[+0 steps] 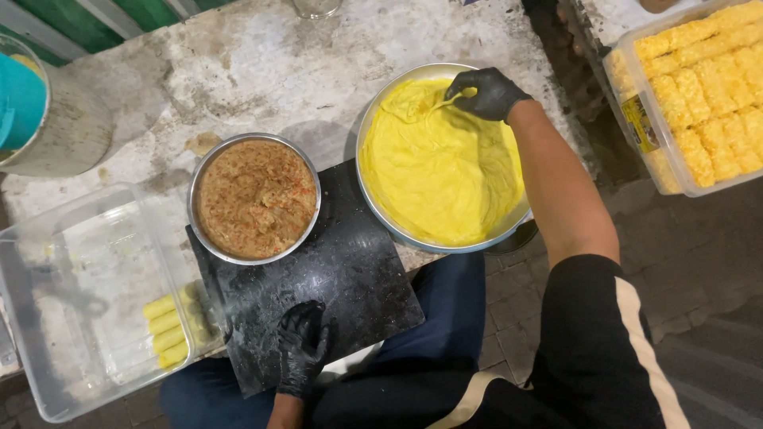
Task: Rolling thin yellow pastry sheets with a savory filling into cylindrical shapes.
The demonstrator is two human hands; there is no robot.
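Our right hand, black-gloved, pinches the edge of a thin yellow sheet at the far side of the wide metal pan, peeling from the rim where an edge lifts easiest. Our left hand lies loosely curled on the near edge of the black board, gripping nothing, seemingly steadying it. The filling bowl overlaps the board; 4 finished rolls sit in the clear tub at left.
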